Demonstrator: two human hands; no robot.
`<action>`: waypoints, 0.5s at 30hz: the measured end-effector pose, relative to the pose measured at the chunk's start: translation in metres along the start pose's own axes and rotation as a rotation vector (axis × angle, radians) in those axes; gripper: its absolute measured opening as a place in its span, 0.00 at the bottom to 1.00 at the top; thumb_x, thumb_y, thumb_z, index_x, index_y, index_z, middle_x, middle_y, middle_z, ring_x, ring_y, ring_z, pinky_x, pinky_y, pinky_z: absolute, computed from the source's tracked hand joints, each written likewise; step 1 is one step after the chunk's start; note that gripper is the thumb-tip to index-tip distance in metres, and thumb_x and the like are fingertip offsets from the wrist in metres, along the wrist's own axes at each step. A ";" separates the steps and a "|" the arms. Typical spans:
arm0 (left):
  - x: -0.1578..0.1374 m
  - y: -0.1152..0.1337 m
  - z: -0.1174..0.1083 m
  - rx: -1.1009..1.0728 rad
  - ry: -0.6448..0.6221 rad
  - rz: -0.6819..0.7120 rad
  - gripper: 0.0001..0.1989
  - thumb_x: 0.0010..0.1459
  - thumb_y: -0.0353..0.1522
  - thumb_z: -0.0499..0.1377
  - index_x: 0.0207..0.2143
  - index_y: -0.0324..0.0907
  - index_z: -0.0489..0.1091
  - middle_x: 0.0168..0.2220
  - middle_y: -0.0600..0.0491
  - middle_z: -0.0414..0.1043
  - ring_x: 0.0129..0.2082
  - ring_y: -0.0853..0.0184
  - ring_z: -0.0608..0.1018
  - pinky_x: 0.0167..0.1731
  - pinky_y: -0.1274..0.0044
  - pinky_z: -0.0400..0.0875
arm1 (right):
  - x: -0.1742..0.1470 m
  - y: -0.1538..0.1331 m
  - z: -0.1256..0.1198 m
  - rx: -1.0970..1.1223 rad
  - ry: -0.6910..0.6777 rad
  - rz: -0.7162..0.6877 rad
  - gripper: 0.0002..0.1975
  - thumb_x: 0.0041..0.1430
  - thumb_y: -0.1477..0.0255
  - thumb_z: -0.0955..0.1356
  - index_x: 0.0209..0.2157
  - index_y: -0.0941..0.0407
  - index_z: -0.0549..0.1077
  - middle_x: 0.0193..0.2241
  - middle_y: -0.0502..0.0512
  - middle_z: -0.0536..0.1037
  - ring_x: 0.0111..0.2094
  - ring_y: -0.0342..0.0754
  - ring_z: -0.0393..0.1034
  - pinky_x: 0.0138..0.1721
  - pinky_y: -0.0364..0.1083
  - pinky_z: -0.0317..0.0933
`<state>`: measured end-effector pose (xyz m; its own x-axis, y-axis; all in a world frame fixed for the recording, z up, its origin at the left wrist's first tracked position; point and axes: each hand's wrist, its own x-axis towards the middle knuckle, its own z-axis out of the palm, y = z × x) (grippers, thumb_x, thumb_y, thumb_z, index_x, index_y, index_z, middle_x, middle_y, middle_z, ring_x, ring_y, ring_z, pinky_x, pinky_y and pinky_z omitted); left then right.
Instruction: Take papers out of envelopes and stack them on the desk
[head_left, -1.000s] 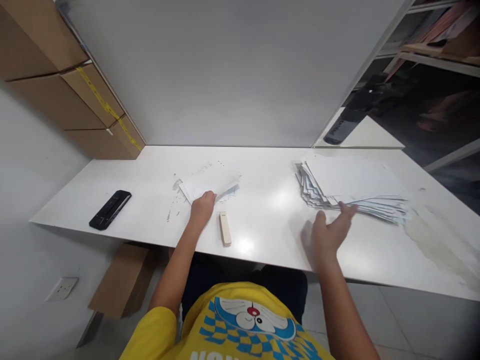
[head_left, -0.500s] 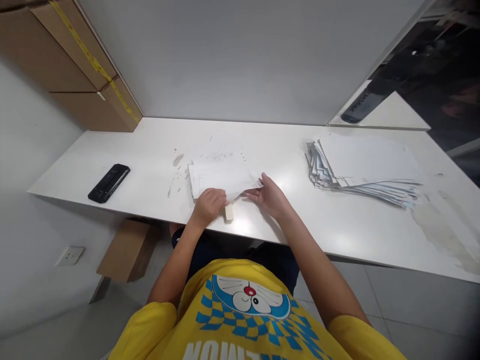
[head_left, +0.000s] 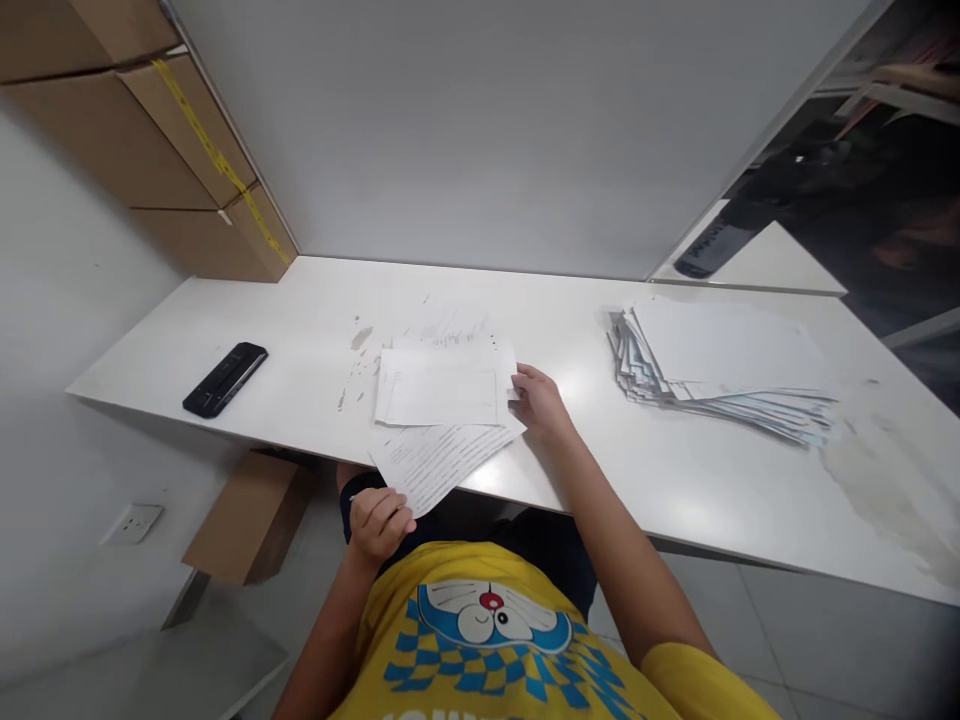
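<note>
My left hand [head_left: 381,520] is closed on the near corner of a printed sheet [head_left: 439,455], which hangs over the table's front edge. Lines of text cover that sheet, and its far part lies beneath a blank-looking paper [head_left: 442,395] with a faint rectangular outline. At the papers' right edge, my right hand [head_left: 538,398] has its thumb and fingers closed on the edge. How many sheets it grips is not clear. A small off-white block seen earlier is hidden now.
A large fanned stack of papers [head_left: 720,350] lies on the right of the white table [head_left: 570,330]. A black phone-like device [head_left: 225,380] is on the left. Cardboard boxes [head_left: 217,235] stand at the back left, and another box [head_left: 247,520] sits below the table.
My left hand has moved down and left, drawing the printed sheet out past the table edge. My right hand has stayed at the papers' right side, its fingers now closed on the edge.
</note>
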<state>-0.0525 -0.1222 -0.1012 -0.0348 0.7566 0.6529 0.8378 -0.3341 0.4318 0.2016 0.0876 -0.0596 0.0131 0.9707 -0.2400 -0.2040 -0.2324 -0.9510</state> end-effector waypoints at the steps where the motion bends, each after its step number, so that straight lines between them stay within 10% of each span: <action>1: 0.000 -0.005 -0.001 0.032 0.030 0.009 0.11 0.64 0.41 0.55 0.31 0.49 0.71 0.28 0.51 0.76 0.31 0.63 0.80 0.36 0.68 0.78 | 0.002 0.000 -0.004 -0.015 0.030 -0.020 0.20 0.48 0.64 0.70 0.44 0.54 0.73 0.28 0.50 0.74 0.30 0.47 0.70 0.30 0.45 0.66; 8: 0.002 -0.024 0.002 0.008 0.133 0.045 0.10 0.68 0.36 0.50 0.35 0.45 0.67 0.38 0.46 0.79 0.39 0.63 0.82 0.35 0.73 0.79 | -0.020 -0.004 -0.027 -0.572 0.149 -0.472 0.28 0.59 0.53 0.63 0.57 0.51 0.67 0.57 0.62 0.69 0.57 0.59 0.63 0.55 0.60 0.62; 15: 0.014 0.016 0.005 -0.314 0.101 -0.423 0.09 0.66 0.37 0.53 0.45 0.46 0.69 0.51 0.46 0.76 0.53 0.58 0.77 0.42 0.69 0.79 | -0.058 0.019 -0.036 -1.031 -0.366 -0.563 0.35 0.60 0.56 0.66 0.66 0.48 0.56 0.68 0.57 0.56 0.69 0.59 0.45 0.68 0.66 0.40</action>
<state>-0.0363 -0.1146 -0.0885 -0.3991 0.8090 0.4315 0.5364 -0.1757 0.8255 0.2319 0.0246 -0.0702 -0.4596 0.8729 0.1639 0.6126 0.4452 -0.6531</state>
